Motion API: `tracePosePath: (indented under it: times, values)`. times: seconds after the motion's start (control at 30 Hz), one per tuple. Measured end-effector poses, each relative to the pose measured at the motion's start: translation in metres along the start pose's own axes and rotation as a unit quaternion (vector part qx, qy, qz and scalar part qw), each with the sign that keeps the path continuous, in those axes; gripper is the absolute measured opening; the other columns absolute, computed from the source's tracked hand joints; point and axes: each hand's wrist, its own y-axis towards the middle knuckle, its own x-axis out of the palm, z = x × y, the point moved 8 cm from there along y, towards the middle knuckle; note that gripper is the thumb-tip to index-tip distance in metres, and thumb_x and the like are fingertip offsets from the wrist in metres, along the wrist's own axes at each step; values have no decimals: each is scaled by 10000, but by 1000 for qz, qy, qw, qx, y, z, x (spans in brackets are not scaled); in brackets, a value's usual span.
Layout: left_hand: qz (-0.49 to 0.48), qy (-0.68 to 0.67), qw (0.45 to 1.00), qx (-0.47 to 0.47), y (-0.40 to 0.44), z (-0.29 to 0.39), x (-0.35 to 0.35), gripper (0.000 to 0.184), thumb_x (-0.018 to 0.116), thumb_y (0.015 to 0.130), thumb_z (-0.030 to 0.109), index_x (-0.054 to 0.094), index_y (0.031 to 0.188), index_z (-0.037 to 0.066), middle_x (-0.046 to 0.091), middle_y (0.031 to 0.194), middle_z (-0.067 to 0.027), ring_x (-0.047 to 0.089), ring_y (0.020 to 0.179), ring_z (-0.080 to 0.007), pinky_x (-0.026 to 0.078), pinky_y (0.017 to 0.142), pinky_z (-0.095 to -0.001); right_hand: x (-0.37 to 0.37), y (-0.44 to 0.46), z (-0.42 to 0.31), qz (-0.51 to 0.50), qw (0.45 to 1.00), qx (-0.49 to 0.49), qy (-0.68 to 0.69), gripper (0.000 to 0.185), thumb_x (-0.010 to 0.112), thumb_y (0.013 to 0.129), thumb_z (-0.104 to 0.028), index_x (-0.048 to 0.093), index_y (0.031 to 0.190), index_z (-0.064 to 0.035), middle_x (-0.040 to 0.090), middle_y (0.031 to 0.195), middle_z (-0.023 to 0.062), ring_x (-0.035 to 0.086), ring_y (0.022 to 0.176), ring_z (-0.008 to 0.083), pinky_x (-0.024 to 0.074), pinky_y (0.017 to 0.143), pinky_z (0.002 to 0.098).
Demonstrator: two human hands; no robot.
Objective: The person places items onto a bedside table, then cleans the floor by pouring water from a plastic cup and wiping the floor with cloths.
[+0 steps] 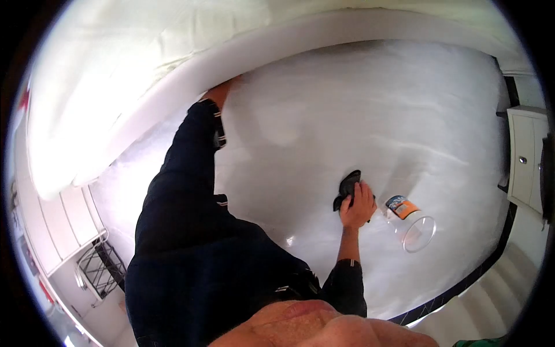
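Note:
My right hand (359, 206) is pressed down on a crumpled black cloth (349, 186) on the white, shiny floor (300, 139). Its fingers are bent over the cloth. Just right of the hand lies a clear plastic jar (403, 207) with an orange and dark blue label; it appears to be on its side, its round mouth towards me. My left hand does not show. At upper left, past a dark striped cuff, is bare skin that looks like a foot (219, 93), partly hidden by the white padded edge.
A white padded edge (324, 32) curves across the top, under pale fabric. On the right, a black border (504, 231) runs along the floor beside a white cabinet (525, 156). White drawers (63, 222) and a dark wire rack (99, 269) stand at lower left.

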Motion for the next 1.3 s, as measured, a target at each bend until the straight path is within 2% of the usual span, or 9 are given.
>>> tracePosePath:
  times: [0.13,0.23,0.33,0.57,0.7,0.8,1.1,1.2,1.3]
  values:
    - [-221,-357,853,-310,-97,-87,64,549,454,934,362,356,1424,136,353,1479,-96,351,1349,-264,334,1075,-420,1,-4,4,26,1000,-3,-8,413,536,780,-254,597,1160,-104,563,1281,66,510,1188,268,357,949,460]
    - [-217,-282,811,-464,-213,-137,170,584,331,963,482,278,1464,187,333,1480,-147,395,1299,-350,356,1027,-495,3,-11,4,43,999,-1,7,433,567,750,-245,594,1165,-121,559,1287,47,503,1200,248,357,957,456]
    - [-216,-194,734,-614,-207,-119,115,652,297,928,556,263,1477,205,297,1492,-194,239,1350,-479,139,1069,-634,2,-9,5,50,999,-5,9,429,580,742,-235,598,1156,-125,565,1275,40,511,1188,246,370,946,443]
    - [-90,-301,831,-459,6,-1,13,686,273,920,597,333,1450,167,262,1515,-168,195,1394,-416,138,1068,-633,-6,-8,5,58,998,9,5,386,578,753,-218,610,1130,-142,583,1238,14,527,1158,218,376,906,439]
    - [17,-290,939,-183,43,99,-79,588,322,955,457,287,1464,166,231,1533,-123,220,1388,-374,202,1060,-634,-8,-5,9,90,996,23,12,370,580,760,-221,612,1119,-144,589,1223,2,534,1141,204,369,911,430]
    - [-2,-264,964,37,-27,133,-141,517,486,921,263,373,1398,98,343,1454,-192,328,1317,-417,295,1044,-570,-9,-4,9,102,994,25,26,366,583,765,-232,613,1118,-140,589,1221,7,533,1137,206,363,917,428]
    - [16,-350,884,310,-328,196,-64,517,553,780,64,497,1294,89,492,1321,-161,453,1229,-384,378,1015,-456,-6,-119,-47,52,994,-19,91,436,628,820,-331,594,1192,-104,569,1265,76,498,1188,277,340,981,462]
    - [-52,-651,755,59,-320,140,-31,461,534,782,19,546,1239,85,563,1227,-148,502,1164,-350,403,986,-424,13,-204,-65,13,996,-5,87,426,643,817,-302,599,1187,-95,580,1254,85,501,1188,287,328,996,486]
    - [74,-623,769,-123,-229,69,-65,443,496,835,17,519,1272,87,577,1177,-186,547,1062,-348,441,919,-417,10,-250,-58,16,987,40,156,377,633,831,-197,597,1186,-75,599,1225,103,534,1149,303,370,977,438]
